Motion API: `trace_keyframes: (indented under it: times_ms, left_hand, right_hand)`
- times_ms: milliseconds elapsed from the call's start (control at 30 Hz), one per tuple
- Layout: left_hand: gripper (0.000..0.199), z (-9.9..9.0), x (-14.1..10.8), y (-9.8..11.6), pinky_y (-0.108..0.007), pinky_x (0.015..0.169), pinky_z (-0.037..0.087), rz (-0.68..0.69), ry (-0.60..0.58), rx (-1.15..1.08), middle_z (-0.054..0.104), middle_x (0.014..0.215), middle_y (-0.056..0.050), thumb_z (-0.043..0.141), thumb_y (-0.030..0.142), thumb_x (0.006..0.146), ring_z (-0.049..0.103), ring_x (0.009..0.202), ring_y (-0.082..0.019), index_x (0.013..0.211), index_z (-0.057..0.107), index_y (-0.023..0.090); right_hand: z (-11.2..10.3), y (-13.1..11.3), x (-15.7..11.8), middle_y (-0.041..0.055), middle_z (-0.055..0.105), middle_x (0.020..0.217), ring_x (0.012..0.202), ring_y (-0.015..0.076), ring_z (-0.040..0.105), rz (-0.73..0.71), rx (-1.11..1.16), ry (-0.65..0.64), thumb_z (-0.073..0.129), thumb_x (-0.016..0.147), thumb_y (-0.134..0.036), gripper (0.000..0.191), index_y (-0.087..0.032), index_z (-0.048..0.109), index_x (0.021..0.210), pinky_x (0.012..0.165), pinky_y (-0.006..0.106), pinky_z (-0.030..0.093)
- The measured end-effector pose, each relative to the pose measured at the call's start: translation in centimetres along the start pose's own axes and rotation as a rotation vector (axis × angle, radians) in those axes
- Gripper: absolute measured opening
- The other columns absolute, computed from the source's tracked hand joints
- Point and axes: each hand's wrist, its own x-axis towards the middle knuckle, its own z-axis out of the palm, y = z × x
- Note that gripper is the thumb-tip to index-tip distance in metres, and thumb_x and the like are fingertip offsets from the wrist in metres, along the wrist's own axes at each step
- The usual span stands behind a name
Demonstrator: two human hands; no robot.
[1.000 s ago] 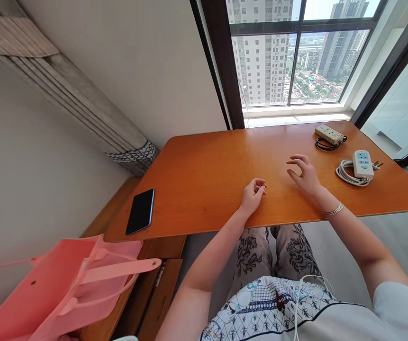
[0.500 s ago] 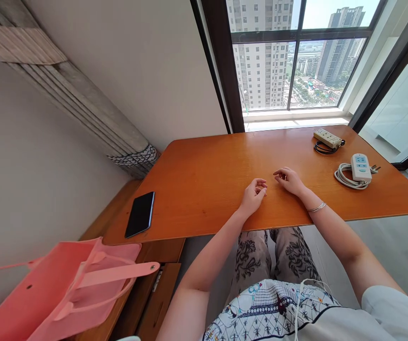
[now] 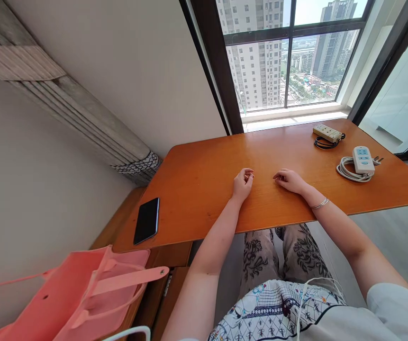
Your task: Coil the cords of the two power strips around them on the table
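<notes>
My left hand (image 3: 242, 184) is over the orange-brown table (image 3: 204, 175), near its front edge, with the fingers curled in and nothing visible in them. To its right, my right hand (image 3: 290, 181) rests on the tabletop, fingers bent and together, also with nothing visible in it. A gap separates the two hands. On the right side of the table lie a white power strip (image 3: 363, 160) with a coiled pale cord and, behind it, a beige power strip (image 3: 327, 133) with a black cord. A dark phone (image 3: 146, 221) lies at the table's left end.
A pink bag (image 3: 72, 289) stands at the lower left, beside a wooden cabinet (image 3: 173, 255). A gathered grey curtain (image 3: 93, 123) hangs on the left. Behind the table is a window (image 3: 289, 66) with dark frames. A white curved object (image 3: 132, 331) shows at the bottom edge.
The view has shifted slightly. My left hand has moved left, away from my right hand, and the gap between them is wider. The fingers of my right hand are closer together.
</notes>
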Motion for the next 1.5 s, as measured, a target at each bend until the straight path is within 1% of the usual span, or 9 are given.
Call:
trace_keyframes:
  times_ms: [167, 367, 600, 833, 1167, 1500]
  left_hand:
    - [0.014, -0.2, -0.1, 0.1, -0.025, 0.06, 0.037, -0.03, 0.008, -0.027, 0.064, 0.078, 0.0, 0.062, 0.021, 0.077, 0.049, 0.058, -0.011, 0.091, 0.062, 0.022]
    - [0.015, -0.4, 0.2, -0.8, -0.025, 0.058, 0.037, 0.003, 0.016, -0.018, 0.064, 0.078, 0.001, 0.058, 0.025, 0.079, 0.047, 0.055, -0.011, 0.093, 0.062, 0.022]
    - [0.011, -0.6, 0.4, -1.1, -0.025, 0.059, 0.039, -0.001, 0.045, 0.009, 0.065, 0.075, 0.0, 0.057, 0.022, 0.08, 0.049, 0.056, -0.011, 0.09, 0.063, 0.021]
    - [0.013, -0.7, 0.5, -1.4, -0.025, 0.06, 0.042, 0.02, 0.021, 0.082, 0.067, 0.077, -0.001, 0.053, 0.019, 0.083, 0.053, 0.058, -0.011, 0.09, 0.063, 0.019]
    - [0.011, -0.7, 0.7, -1.6, -0.025, 0.059, 0.042, 0.019, -0.005, 0.125, 0.068, 0.075, -0.001, 0.054, 0.019, 0.083, 0.054, 0.057, -0.012, 0.088, 0.063, 0.019]
    - [0.011, -0.7, 0.7, -1.6, -0.025, 0.059, 0.043, 0.026, -0.028, 0.157, 0.068, 0.075, -0.001, 0.053, 0.019, 0.083, 0.054, 0.058, -0.012, 0.087, 0.063, 0.019]
  right_hand:
    - [-0.1, 0.1, 0.0, 0.0048, 0.068, 0.088, 0.073, 0.0151, 0.059, -0.001, -0.033, -0.018, 0.06, 0.083, -0.013, 0.019, -0.018, 0.073, 0.095, 0.071, 0.028, 0.047]
    - [-0.1, 0.1, 0.0, 0.0052, 0.072, 0.09, 0.074, 0.0157, 0.061, -0.003, -0.039, -0.026, 0.059, 0.084, -0.015, 0.018, -0.019, 0.073, 0.095, 0.072, 0.029, 0.047]
    - [-0.1, 0.1, 0.0, 0.0063, 0.073, 0.091, 0.077, 0.0168, 0.063, 0.01, -0.06, -0.03, 0.06, 0.085, -0.015, 0.018, -0.018, 0.074, 0.095, 0.074, 0.029, 0.048]
    - [0.0, 0.0, -0.1, 0.0046, 0.074, 0.092, 0.078, 0.0162, 0.064, 0.015, -0.068, -0.027, 0.061, 0.086, -0.015, 0.016, -0.019, 0.074, 0.094, 0.075, 0.027, 0.049]
    - [0.0, -0.2, 0.0, 0.0037, 0.073, 0.087, 0.075, 0.0148, 0.063, -0.005, -0.097, -0.034, 0.064, 0.086, -0.017, 0.011, -0.019, 0.074, 0.091, 0.07, 0.025, 0.046]
    - [0.1, -0.3, 0.0, 0.0044, 0.073, 0.089, 0.079, 0.0163, 0.064, 0.006, -0.113, -0.053, 0.065, 0.088, -0.02, 0.009, -0.02, 0.074, 0.091, 0.074, 0.027, 0.047]
